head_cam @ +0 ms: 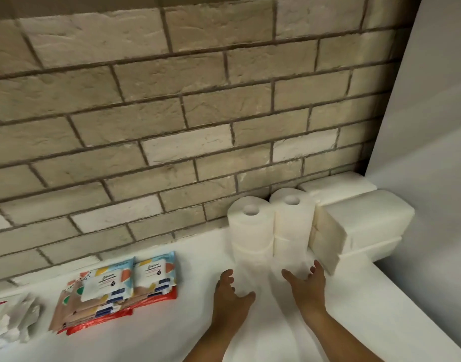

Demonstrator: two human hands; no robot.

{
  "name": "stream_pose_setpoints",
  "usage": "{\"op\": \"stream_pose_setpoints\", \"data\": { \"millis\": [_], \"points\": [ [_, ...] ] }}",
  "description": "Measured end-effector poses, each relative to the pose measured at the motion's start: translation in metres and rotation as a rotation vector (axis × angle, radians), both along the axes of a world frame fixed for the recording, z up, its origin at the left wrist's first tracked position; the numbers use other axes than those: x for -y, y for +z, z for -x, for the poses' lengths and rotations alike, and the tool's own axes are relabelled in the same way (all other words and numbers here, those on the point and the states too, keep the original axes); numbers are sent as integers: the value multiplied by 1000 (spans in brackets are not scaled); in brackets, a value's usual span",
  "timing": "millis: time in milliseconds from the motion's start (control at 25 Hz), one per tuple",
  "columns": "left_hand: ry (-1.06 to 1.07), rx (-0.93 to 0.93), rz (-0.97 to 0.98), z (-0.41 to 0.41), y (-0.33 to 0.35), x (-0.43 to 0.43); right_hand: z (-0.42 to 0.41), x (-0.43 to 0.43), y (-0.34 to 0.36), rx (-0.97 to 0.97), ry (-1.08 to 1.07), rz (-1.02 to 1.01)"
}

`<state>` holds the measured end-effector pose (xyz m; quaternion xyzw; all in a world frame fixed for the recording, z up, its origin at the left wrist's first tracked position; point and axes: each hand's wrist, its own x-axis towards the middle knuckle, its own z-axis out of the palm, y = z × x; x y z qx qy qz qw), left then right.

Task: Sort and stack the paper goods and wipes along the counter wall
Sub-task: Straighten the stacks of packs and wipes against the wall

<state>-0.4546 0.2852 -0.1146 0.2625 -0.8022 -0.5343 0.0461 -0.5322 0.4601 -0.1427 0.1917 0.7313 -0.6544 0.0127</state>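
Two stacks of white paper rolls (269, 226) stand upright side by side against the brick wall. To their right, white folded paper packs (359, 226) are piled in the corner. Colourful wipes packs (114, 288) lie in low piles on the counter at the left. My left hand (230, 296) and my right hand (306, 286) hover over the counter just in front of the rolls, fingers spread and relaxed, holding nothing and touching neither stack.
The white counter (276, 335) runs along a beige brick wall (172, 113). A white side panel (433, 126) closes the right end. Crumpled clear plastic wrapping (12, 322) lies at the far left edge.
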Motion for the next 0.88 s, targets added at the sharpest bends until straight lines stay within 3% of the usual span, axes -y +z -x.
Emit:
{"op": "stream_pose_setpoints", "data": {
  "millis": [240,360,560,880],
  "points": [
    [94,11,-62,64,-7,-23,64,-17,-12,-159,129,-136],
    [109,-119,-63,90,-10,-19,80,-10,-11,-228,99,-138],
    [180,-364,-74,100,-28,-2,89,0,-20,-181,165,-308],
    [212,-199,132,68,-35,46,60,38,-25,-157,324,-217]
  ]
}}
